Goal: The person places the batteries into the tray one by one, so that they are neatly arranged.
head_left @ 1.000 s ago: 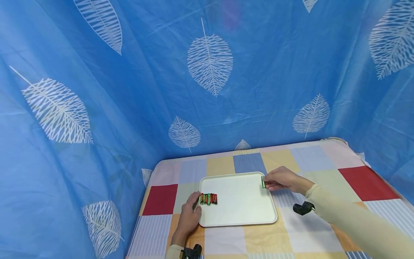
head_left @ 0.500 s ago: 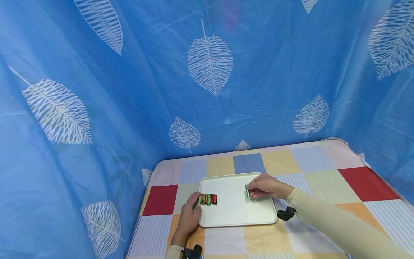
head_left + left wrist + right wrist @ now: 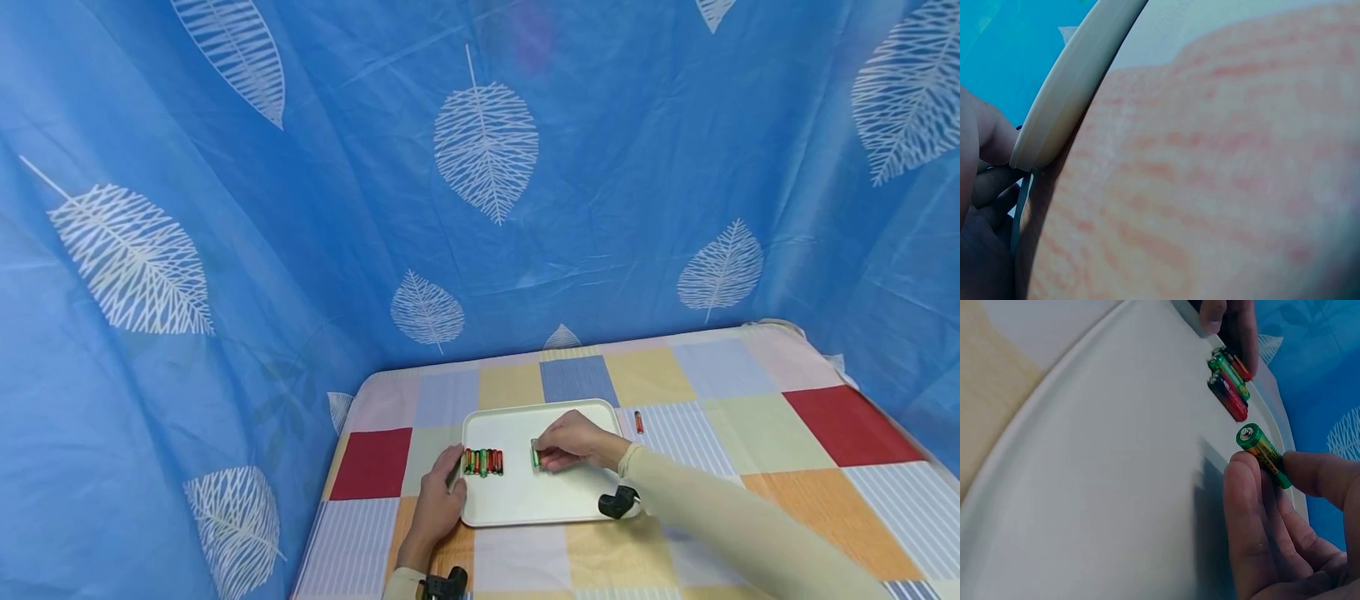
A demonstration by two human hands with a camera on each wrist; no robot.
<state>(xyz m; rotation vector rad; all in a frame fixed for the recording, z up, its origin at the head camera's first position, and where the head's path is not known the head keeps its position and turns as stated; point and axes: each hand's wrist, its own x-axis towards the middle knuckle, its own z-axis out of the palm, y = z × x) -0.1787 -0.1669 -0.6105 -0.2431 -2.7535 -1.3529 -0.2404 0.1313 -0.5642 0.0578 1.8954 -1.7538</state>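
My right hand (image 3: 573,440) pinches a green battery (image 3: 1263,453) between thumb and fingers, above the white tray (image 3: 555,492). In the right wrist view its terminal end faces the camera. A row of several red and green batteries (image 3: 483,462) lies side by side along the tray's left side. My left hand (image 3: 438,498) holds the tray's left edge beside that row. In the left wrist view, its fingers (image 3: 997,187) are partly hidden behind the tray rim (image 3: 1063,94).
A red battery (image 3: 638,422) lies on the patchwork tablecloth (image 3: 765,425), just outside the tray's right edge. A blue curtain (image 3: 570,208) with white leaf prints hangs behind and to both sides of the table.
My right hand has carried the green battery leftward from the tray's right edge to above its middle. The red battery beyond that edge has come into view. The left hand stays put.
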